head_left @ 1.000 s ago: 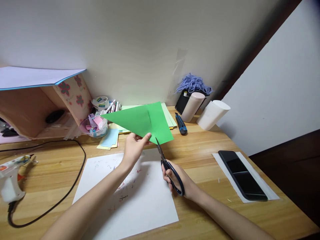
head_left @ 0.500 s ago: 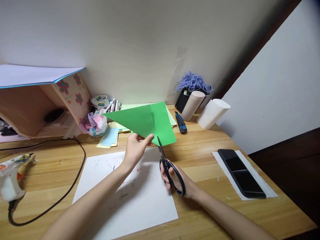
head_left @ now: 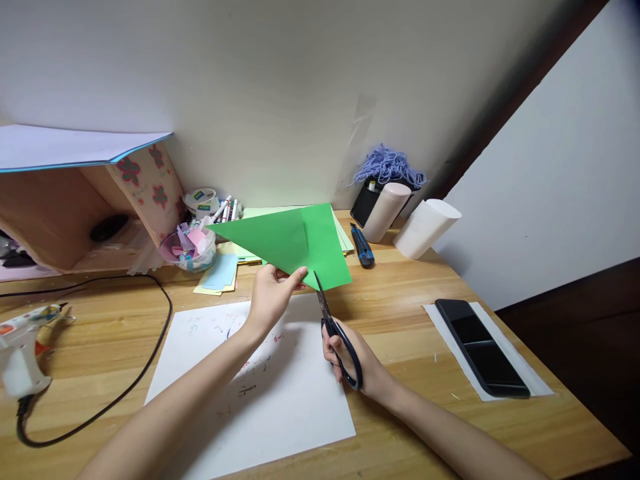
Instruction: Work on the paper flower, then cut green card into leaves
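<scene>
Step in hand, by the look of it: cutting the green paper (head_left: pixel 280 237) with the scissors (head_left: pixel 327 319), or lining up the cut. Landmark: the white sheet (head_left: pixel 300 413) on the desk (head_left: pixel 390 453). The green paper is in the air over the sheet's far edge, reaching beyond it. Your left hand (head_left: pixel 275 293), above the far part of the sheet, pinches the paper's lower edge, thumb on the near face. Your right hand (head_left: pixel 353 353), by the sheet's right edge, is closed round the scissors' handles, fingers in the loops. The scissors point away from you, tip overlapping the paper's lower edge, just right of your left thumb. One blade shows in front of the paper; can't tell if the other is behind it or how wide they're open. A line runs down the paper's middle, fold or slit, can't tell. Next move, my judgement: hold the paper taut, set its edge between the blades, steer the tip clear of your left thumb, then close evenly.
</scene>
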### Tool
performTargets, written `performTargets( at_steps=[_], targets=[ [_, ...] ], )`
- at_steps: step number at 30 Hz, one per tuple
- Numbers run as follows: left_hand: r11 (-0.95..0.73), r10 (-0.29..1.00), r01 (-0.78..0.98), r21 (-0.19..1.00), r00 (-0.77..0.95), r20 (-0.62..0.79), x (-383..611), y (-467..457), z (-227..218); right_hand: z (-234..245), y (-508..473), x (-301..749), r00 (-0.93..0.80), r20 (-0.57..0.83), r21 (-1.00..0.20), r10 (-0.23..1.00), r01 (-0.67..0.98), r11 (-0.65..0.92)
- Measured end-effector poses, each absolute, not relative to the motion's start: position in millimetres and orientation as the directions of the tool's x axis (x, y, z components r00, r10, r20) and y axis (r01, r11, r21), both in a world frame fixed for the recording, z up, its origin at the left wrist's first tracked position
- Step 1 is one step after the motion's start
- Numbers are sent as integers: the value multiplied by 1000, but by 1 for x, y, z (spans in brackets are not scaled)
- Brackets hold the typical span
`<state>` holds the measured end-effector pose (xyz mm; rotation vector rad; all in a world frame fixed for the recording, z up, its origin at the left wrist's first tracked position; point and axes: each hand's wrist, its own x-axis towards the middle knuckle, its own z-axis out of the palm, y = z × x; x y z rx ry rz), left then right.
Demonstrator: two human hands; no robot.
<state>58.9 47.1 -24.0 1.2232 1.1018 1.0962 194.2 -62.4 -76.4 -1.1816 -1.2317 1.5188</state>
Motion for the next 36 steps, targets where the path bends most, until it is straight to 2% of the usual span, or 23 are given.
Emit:
performTargets(
  at_steps=[8, 18, 24, 36],
  targets=[
    [75, 979, -10, 997, 191, -72, 61, 45, -24, -75, -59, 193, -247, -184, -971, 951, -101, -214],
    [101, 976, -40, 994, 195, -92, 61, 50, -30, -76, -55, 193, -180, -192, -980, 965, -26, -199],
    [92, 982, -63, 994, 173, -80, 55, 60, -35, -67, -37, 193, -241, -193, -981, 951, 52, -186],
    [82, 976, -34, 996, 206, -73, 49, 64, -30, -72, -25, 184, -207, -190, -982, 960, 28, -188]
  ],
)
